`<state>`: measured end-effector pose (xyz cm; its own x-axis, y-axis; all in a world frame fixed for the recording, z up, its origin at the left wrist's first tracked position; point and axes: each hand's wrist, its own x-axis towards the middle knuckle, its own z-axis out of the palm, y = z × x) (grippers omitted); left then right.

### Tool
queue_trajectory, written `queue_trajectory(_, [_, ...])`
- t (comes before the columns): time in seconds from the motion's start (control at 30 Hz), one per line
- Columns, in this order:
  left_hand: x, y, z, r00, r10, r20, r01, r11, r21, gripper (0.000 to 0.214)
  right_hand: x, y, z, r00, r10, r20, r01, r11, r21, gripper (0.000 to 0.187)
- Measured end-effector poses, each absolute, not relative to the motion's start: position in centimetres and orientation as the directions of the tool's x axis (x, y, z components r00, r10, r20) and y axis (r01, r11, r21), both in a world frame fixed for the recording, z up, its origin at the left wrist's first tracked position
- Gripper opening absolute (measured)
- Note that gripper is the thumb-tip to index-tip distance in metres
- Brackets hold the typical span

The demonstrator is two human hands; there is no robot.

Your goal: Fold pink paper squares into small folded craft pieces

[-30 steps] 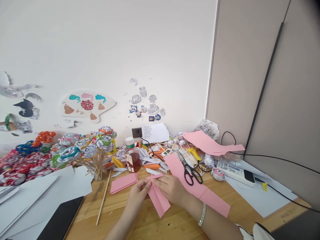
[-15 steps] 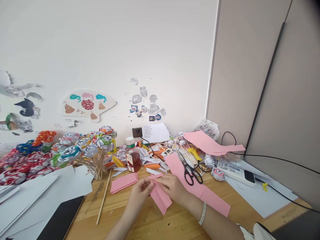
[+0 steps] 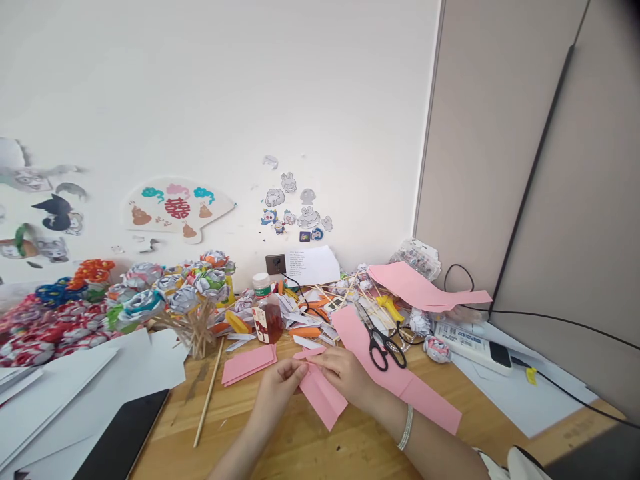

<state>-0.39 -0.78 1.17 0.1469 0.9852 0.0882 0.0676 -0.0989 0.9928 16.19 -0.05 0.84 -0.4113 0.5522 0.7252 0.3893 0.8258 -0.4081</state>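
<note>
A folded piece of pink paper (image 3: 324,399) is held between my two hands above the wooden table. My left hand (image 3: 281,385) pinches its upper left edge between thumb and fingers. The fingers of my right hand (image 3: 345,377) are closed on its upper right side, and a bracelet circles that wrist. A crease runs down the paper, whose lower corner hangs toward me. Black-handled scissors (image 3: 386,348) rest on a long pink sheet (image 3: 425,400) to the right. Left of my hands lies a small stack of pink paper pieces (image 3: 249,364).
A wooden stick (image 3: 209,393) and a black tablet-like device (image 3: 125,437) lie at left. Paper flowers on sticks (image 3: 197,327) stand behind them. At the back are a bottle of reddish liquid (image 3: 267,320), paper scraps and a yellow-handled tool (image 3: 389,308). A white power strip (image 3: 473,347) is at right.
The lower part of the pink paper has shifted slightly to the right. Both hands keep the same hold, and the camera view has moved a little.
</note>
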Motion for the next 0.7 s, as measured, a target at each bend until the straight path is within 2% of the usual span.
queue_trajectory(0.27, [-0.3, -1.0, 2.0, 0.184, 0.983, -0.023, -0.019, 0.027, 0.999, 0.038, 16.5, 0.7, 0.3, -0.514, 0.398, 0.76, 0.451, 0.879, -0.155, 0.03])
queue_trajectory(0.4, [-0.1, -0.9, 2.0, 0.187, 0.981, -0.05, -0.006, 0.052, 0.999, 0.038, 16.6, 0.6, 0.5, -0.537, 0.394, 0.746, 0.461, 0.877, -0.132, 0.028])
queue_trajectory(0.47, [-0.2, -0.9, 1.9, 0.173, 0.984, -0.041, 0.01, 0.039, 0.999, 0.037, 16.5, 0.1, 1.0, -0.513, 0.431, 0.742, 0.44, 0.875, -0.204, 0.029])
queue_trajectory(0.57, [-0.2, -0.9, 1.8, 0.18, 0.984, 0.008, 0.019, -0.011, 1.0, 0.036, 16.3, -0.6, 1.5, -0.443, 0.571, 0.691, 0.39, 0.817, -0.425, 0.029])
queue_trajectory(0.67, [-0.2, -0.9, 1.7, 0.181, 0.981, 0.064, 0.058, -0.076, 0.995, 0.033, 15.8, -0.6, 1.3, -0.335, 0.76, 0.557, 0.369, 0.649, -0.665, 0.019])
queue_trajectory(0.7, [-0.1, -1.0, 1.7, 0.178, 0.981, 0.076, 0.077, -0.091, 0.993, 0.033, 15.6, -0.5, 1.1, -0.316, 0.8, 0.511, 0.383, 0.6, -0.702, 0.017])
